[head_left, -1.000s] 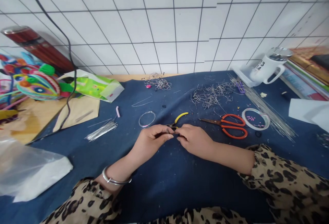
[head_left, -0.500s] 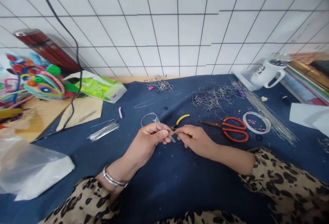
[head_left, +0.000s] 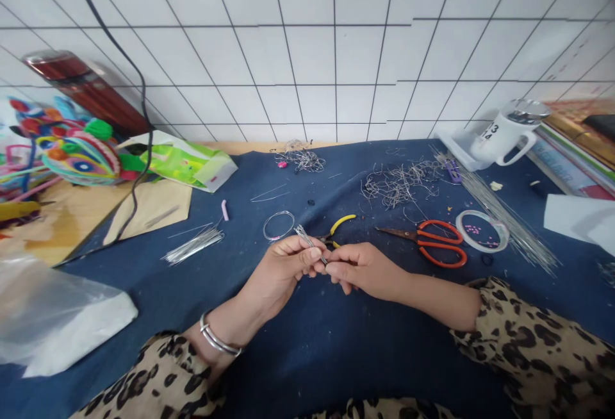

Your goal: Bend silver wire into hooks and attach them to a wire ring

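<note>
Between my two hands is a small bundle of silvery wire [head_left: 302, 234], its looped upper end sticking out past my left fingers. My left hand [head_left: 289, 265] pinches the middle of it between thumb and fingers. At the lower end, the thumb and fingertips of my right hand [head_left: 362, 268] close on the same bundle; the fingers hide that end. Just behind my hands lie pliers with yellow handles [head_left: 344, 219], their head partly covered. A thin wire ring [head_left: 278, 225] with a pinkish section rests beyond my left hand.
Orange-handled scissors [head_left: 441, 243] and a round dish of pink beads [head_left: 482, 231] lie right. Tangled wire [head_left: 401, 183] is behind them, near long straight wires [head_left: 504, 214] and a white mug [head_left: 508, 132]. Cut wires [head_left: 195, 245] and a plastic bag [head_left: 72, 316] lie left.
My right hand has moved left, its fingertips now closing on the bundle's lower end. My left hand has turned the bundle slightly, and the wire ring behind shows fully.
</note>
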Motion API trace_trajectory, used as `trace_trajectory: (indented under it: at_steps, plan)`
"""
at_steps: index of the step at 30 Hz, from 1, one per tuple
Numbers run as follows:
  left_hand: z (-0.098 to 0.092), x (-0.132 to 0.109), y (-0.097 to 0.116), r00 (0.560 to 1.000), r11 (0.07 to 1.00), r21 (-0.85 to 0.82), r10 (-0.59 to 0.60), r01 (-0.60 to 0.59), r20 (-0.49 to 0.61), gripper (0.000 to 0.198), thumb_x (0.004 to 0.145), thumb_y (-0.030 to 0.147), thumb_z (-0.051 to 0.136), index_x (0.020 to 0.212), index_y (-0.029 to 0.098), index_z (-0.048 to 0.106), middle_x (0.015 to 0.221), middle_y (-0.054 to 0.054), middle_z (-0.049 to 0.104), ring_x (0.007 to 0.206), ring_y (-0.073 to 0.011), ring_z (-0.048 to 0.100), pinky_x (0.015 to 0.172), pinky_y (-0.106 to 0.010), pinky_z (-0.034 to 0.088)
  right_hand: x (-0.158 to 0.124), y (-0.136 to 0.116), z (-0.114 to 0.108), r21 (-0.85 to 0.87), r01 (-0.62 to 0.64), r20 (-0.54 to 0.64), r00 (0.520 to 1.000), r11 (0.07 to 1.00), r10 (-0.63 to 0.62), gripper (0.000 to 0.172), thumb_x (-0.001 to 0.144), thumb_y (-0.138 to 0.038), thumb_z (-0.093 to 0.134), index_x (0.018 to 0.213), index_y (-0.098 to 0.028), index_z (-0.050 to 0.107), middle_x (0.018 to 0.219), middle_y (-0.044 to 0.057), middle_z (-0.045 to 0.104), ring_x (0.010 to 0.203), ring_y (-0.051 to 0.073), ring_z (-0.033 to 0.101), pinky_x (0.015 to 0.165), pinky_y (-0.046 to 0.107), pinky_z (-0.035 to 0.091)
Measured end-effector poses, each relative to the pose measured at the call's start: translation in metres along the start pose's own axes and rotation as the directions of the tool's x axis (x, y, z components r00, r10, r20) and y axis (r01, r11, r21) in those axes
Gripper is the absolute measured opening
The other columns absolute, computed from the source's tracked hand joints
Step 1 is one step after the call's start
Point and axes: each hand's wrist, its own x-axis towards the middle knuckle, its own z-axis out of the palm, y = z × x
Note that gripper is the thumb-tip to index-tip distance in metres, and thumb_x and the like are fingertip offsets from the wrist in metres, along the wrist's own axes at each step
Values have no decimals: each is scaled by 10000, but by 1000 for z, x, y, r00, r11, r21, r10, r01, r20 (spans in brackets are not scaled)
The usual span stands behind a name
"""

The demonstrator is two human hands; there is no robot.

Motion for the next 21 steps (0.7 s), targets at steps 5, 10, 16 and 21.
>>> trace_trajectory:
  at_steps: [5, 10, 16, 21]
  plan:
    - [-2, -1, 1, 998, 1000, 22, 19, -21, 62, 103, 737, 182, 652, 822, 126, 646, 729, -37, 667, 596, -101, 603, 545, -186, 434, 0, 2, -2, 187, -63, 79, 996, 980, 49, 253, 824, -352, 498, 723, -134, 577, 523, -34, 523, 440, 56, 475, 440, 176, 349]
    - [-1, -3, 3, 998, 998, 56, 23, -26, 56, 89, 751, 196, 641, 799, 122, 637, 604, -11, 628, 561, -95, 585, 529, -179, 406, 0, 4, 0, 250, -87, 112, 992, 964, 60, 264, 823, -350, 505, 730, -120, 593, 585, -14, 562, 433, 45, 475, 431, 174, 336]
    - [-1, -2, 2, 999, 998, 67, 13, -15, 41, 96, 756, 214, 634, 809, 134, 639, 629, -10, 625, 572, -96, 570, 536, -189, 397, 2, 5, -2, 306, -109, 134, 989, 946, 71, 246, 826, -334, 503, 784, -114, 604, 627, -2, 581, 448, 47, 500, 418, 164, 325]
    - [-2, -2, 3, 999, 997, 77, 11, -14, 34, 122, 755, 233, 634, 824, 133, 643, 621, -13, 613, 568, -100, 561, 533, -195, 394, 2, 3, -4, 344, -136, 160, 984, 929, 84, 246, 822, -330, 505, 852, -114, 619, 666, 9, 598, 456, 50, 510, 414, 165, 314]
